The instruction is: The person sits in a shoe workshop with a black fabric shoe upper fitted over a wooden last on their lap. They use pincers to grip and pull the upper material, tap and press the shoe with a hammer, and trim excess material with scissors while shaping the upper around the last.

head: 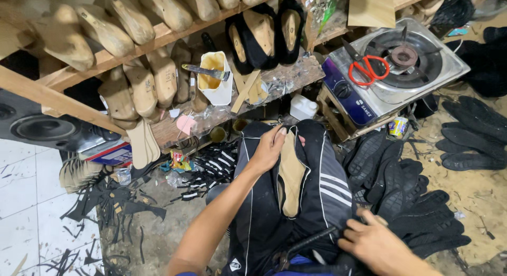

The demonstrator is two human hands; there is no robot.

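Head view is looking down on a shoemaker's corner, and going from large to small: at twelve o'clock a wooden shelf (158,44) is carrying rows of wooden shoe lasts (111,28), with black shoe uppers (264,36) pulled over lasts near the middle. At one o'clock a single-burner gas stove (401,65) is sitting with red-handled scissors (368,69) lying on its top. At three to four o'clock a heap of black rubber outsoles (412,197) is spreading over the floor. Below the shelf a white glue container (216,78) is standing with a brush across its mouth.

At the centre the person is sitting with a tan insole on a last (290,173) resting along the lap, between the dark striped trouser legs. The left hand (269,146) is pressing down on the insole's upper end, fingers curled on it. The right hand (377,244) at five o'clock is closing around a dark tool handle (314,240) beside the thigh; what kind of tool it is cannot be told.

By my judgement, the step in hand is steadying the insole while fetching the tool. The next move would call for bringing that tool up to the insole's edge while the left hand is keeping the piece pinned.
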